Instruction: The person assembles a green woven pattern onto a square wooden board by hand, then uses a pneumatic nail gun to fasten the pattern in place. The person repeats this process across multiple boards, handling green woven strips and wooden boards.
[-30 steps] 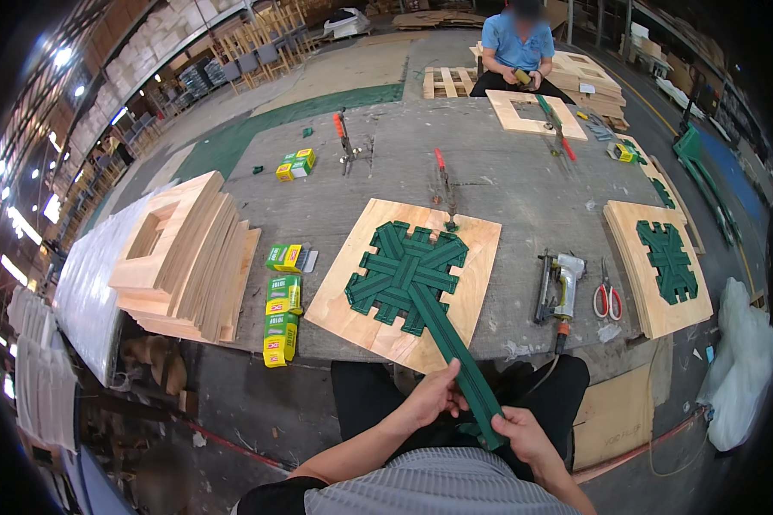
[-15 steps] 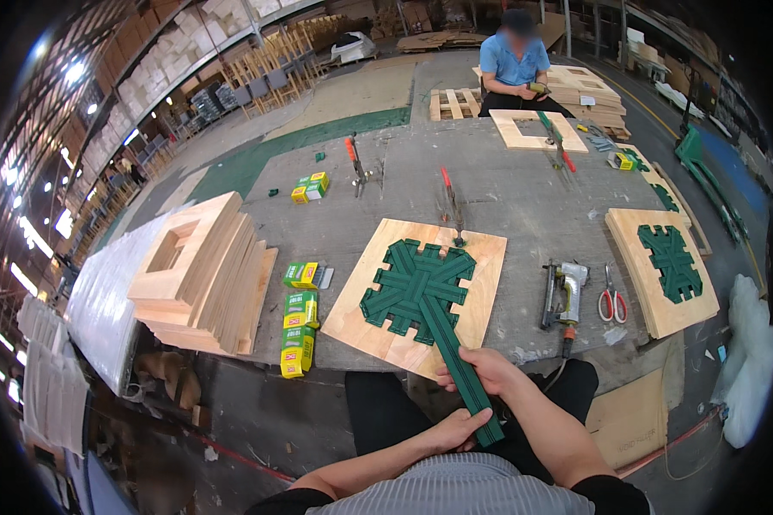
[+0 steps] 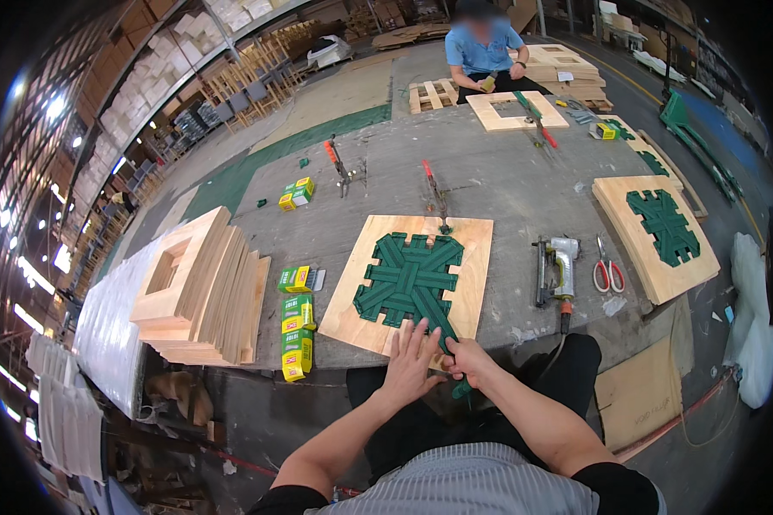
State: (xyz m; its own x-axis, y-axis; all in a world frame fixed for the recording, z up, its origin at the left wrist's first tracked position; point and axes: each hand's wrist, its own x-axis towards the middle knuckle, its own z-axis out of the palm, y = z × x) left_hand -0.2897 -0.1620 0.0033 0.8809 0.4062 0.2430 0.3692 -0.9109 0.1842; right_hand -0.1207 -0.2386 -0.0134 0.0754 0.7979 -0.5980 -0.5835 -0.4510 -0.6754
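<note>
A square wooden panel (image 3: 339, 313) lies in front of me, its opening covered by crossed dark green webbing (image 3: 406, 276) with cut ends round the edge. One longer webbing strap (image 3: 435, 324) runs from the crossing toward me, over the panel's near edge. On its near stretch my left hand (image 3: 410, 365) lies with fingers spread flat. My right hand (image 3: 472, 360) is closed round the strap just beyond the edge, and its tail hangs partly hidden beneath the hands. A red-handled toggle clamp (image 3: 435, 196) stands at the panel's far edge.
To the right lie a staple gun (image 3: 563, 268) and red-handled scissors (image 3: 608, 270). Beyond them is a stack of webbed panels (image 3: 610, 206). Green-yellow boxes (image 3: 297, 313) and stacked wooden frames (image 3: 223, 300) stand left. A person in blue (image 3: 481, 53) sits across the table.
My left hand has let go of the strap's end and moved forward, flat onto it near the panel edge. My right hand has drawn nearer, and the strap now bends down over the edge.
</note>
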